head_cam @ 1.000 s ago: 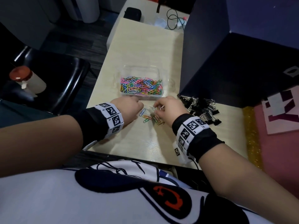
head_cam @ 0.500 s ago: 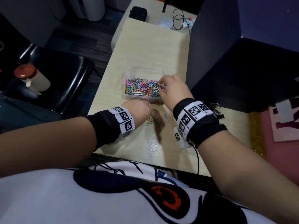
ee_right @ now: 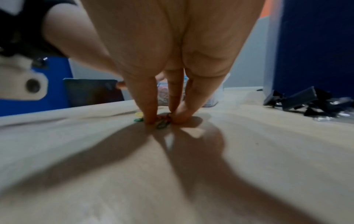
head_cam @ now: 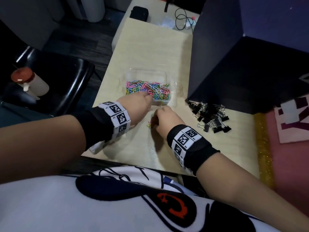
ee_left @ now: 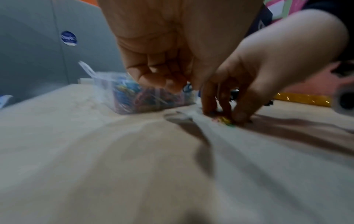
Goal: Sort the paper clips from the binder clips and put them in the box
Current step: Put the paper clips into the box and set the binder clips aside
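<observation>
A clear plastic box [head_cam: 148,73] holds a heap of coloured paper clips [head_cam: 150,88] at mid-table. My left hand [head_cam: 147,99] hovers at the box's near rim with curled fingers [ee_left: 153,75]; it seems to pinch a blue paper clip, though that is blurred. My right hand [head_cam: 154,121] stands fingertips-down on the table just in front of the box. Its thumb and fingers [ee_right: 151,109] pinch a few loose paper clips [ee_right: 161,122]. A pile of black binder clips [head_cam: 210,116] lies to the right, apart from both hands.
A dark blue partition [head_cam: 234,64] stands right of the box and behind the binder clips. A gold glitter strip [head_cam: 262,139] and a pink sheet [head_cam: 292,148] border the table's right side. A black chair [head_cam: 58,77] with a red-capped bottle [head_cam: 28,81] is to the left. Cables [head_cam: 182,19] lie far back.
My right hand has come back from over the box down to the loose clips. My left hand has risen from the table to the box's near rim.
</observation>
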